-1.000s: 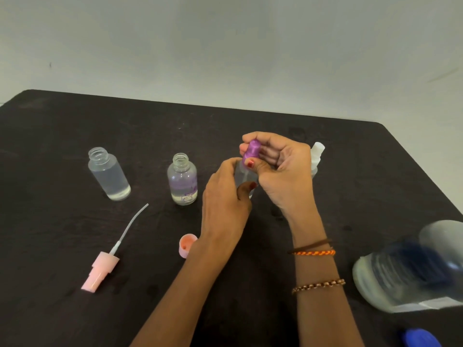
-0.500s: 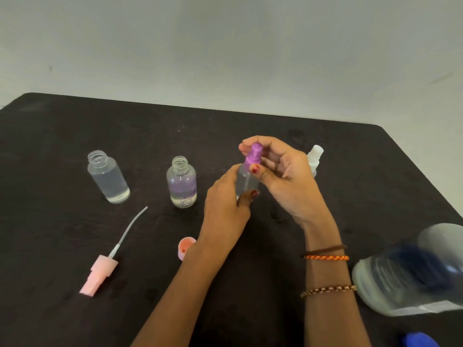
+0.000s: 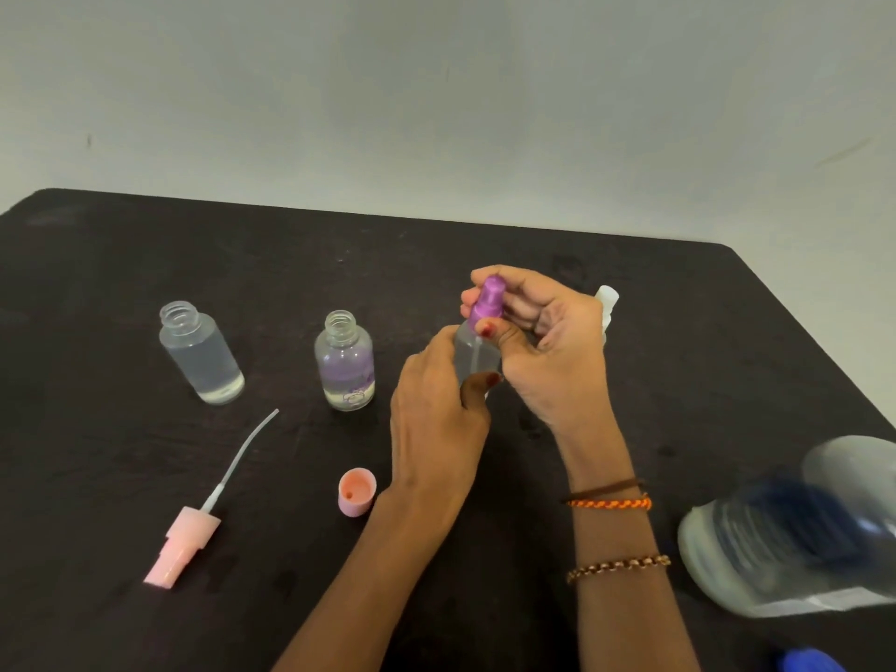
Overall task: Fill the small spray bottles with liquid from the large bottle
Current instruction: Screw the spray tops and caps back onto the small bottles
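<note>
My left hand [image 3: 436,419] grips a small clear spray bottle [image 3: 472,356] standing at the table's middle. My right hand [image 3: 548,341] pinches the purple spray head [image 3: 487,303] seated on that bottle's neck. Two uncapped small bottles stand to the left: a plain clear one [image 3: 201,354] holding liquid, and one with a purple label [image 3: 344,361]. The large clear bottle [image 3: 795,535] with a blue label lies at the right edge, blurred.
A pink spray head with its dip tube [image 3: 194,526] lies at the front left, and a pink cap [image 3: 357,491] lies near my left wrist. A white sprayer top [image 3: 607,303] shows behind my right hand. A blue cap [image 3: 809,662] sits at the bottom right.
My right hand's fingers have shifted around the purple spray head while my left hand keeps its grip on the bottle. The view has tilted slightly; nothing else moved.
</note>
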